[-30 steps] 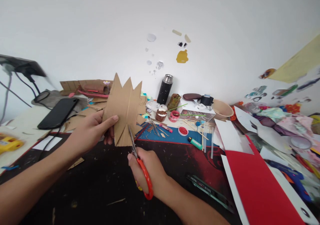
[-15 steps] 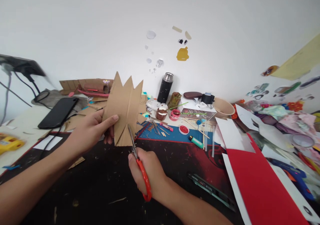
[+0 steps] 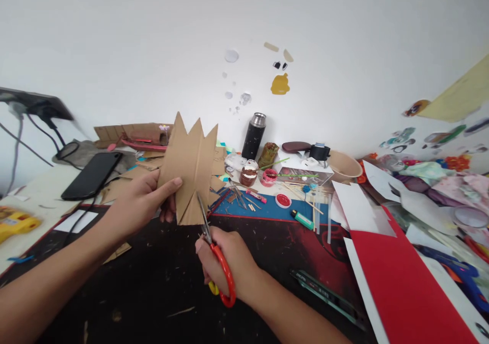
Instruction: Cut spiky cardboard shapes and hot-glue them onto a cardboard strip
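My left hand grips a piece of cardboard by its left side, thumb on the front and fingers behind. The cardboard is held upright, with a zigzag of pointed tips along its top, a vertical crease and slanting lines in its lower part. My right hand is closed round the handles of a pair of scissors, red and partly yellow. Their blades point up at the lower right part of the cardboard, one blade lying across its front. Whether the other blade is behind it is hidden.
A black flask, paint jars and sticks stand or lie near the wall. On the dark mat are a utility knife and a green lighter. Red card lies right, a phone left. A blue glue gun is far right.
The scissors' handles have spread apart a little, and a yellow part now shows below my right hand. The cardboard stays almost in place; the whole view has shifted slightly.
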`<state>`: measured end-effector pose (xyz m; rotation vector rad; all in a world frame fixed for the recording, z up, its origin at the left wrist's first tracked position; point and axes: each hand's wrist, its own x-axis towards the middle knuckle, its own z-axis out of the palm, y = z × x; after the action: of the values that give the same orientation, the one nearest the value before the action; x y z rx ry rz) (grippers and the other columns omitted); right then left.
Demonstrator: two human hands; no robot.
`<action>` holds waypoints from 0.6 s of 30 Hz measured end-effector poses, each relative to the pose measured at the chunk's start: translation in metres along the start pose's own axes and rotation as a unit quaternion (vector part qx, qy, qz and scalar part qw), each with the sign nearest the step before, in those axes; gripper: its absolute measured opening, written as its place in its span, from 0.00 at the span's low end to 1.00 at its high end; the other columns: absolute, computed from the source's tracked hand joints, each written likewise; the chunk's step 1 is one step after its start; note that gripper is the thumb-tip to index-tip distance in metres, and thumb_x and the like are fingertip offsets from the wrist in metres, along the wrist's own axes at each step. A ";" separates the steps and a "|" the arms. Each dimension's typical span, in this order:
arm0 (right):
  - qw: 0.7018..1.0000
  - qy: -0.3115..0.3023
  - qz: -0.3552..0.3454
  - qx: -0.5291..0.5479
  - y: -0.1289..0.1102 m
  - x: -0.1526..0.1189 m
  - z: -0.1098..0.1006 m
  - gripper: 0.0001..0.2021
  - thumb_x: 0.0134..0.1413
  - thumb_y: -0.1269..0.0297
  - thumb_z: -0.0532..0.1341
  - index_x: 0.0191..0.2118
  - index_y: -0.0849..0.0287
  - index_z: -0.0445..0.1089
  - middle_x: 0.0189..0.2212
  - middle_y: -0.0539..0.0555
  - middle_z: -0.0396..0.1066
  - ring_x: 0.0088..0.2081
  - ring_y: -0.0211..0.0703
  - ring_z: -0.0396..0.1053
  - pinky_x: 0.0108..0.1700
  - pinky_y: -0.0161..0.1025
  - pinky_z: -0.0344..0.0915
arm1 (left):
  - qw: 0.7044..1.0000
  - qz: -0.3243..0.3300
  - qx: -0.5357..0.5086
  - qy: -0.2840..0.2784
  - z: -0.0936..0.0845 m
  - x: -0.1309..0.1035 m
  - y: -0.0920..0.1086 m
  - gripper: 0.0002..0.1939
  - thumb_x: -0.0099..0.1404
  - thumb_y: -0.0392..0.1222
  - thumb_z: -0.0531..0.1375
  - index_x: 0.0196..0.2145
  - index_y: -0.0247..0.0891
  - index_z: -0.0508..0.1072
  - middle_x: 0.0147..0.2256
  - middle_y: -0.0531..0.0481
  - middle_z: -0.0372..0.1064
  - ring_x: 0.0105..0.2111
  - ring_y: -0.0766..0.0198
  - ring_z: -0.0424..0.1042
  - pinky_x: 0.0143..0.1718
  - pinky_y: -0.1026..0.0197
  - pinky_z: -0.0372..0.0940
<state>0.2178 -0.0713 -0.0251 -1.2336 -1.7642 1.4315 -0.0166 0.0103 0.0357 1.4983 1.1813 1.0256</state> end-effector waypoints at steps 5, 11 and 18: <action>0.999 -0.039 -0.016 -0.002 -0.009 -0.002 -0.010 0.17 0.78 0.47 0.67 0.43 0.54 0.72 0.29 0.49 0.80 0.29 0.41 0.78 0.37 0.35 0.72 | 1.000 -0.009 -0.003 0.005 -0.001 0.000 0.001 0.27 0.69 0.66 0.71 0.24 0.46 0.73 0.16 0.52 0.73 0.14 0.61 0.73 0.17 0.62 0.67; 0.998 -0.063 0.010 0.012 -0.015 -0.002 -0.021 0.31 0.61 0.31 0.78 0.49 0.53 0.76 0.29 0.45 0.75 0.31 0.41 0.73 0.36 0.36 0.68 | 1.000 -0.008 -0.009 0.016 -0.004 -0.003 0.004 0.27 0.69 0.66 0.70 0.25 0.45 0.73 0.17 0.52 0.73 0.14 0.61 0.72 0.17 0.62 0.66; 0.998 -0.058 -0.007 0.003 -0.013 -0.003 -0.021 0.32 0.63 0.29 0.77 0.50 0.54 0.76 0.29 0.45 0.75 0.30 0.41 0.74 0.35 0.35 0.67 | 1.000 -0.025 -0.005 0.013 0.000 -0.003 0.008 0.27 0.67 0.68 0.71 0.25 0.46 0.72 0.17 0.52 0.74 0.14 0.60 0.73 0.18 0.61 0.67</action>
<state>0.2326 -0.0645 -0.0069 -1.1531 -1.8396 1.5273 -0.0158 0.0068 0.0432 1.4449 1.2248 1.0177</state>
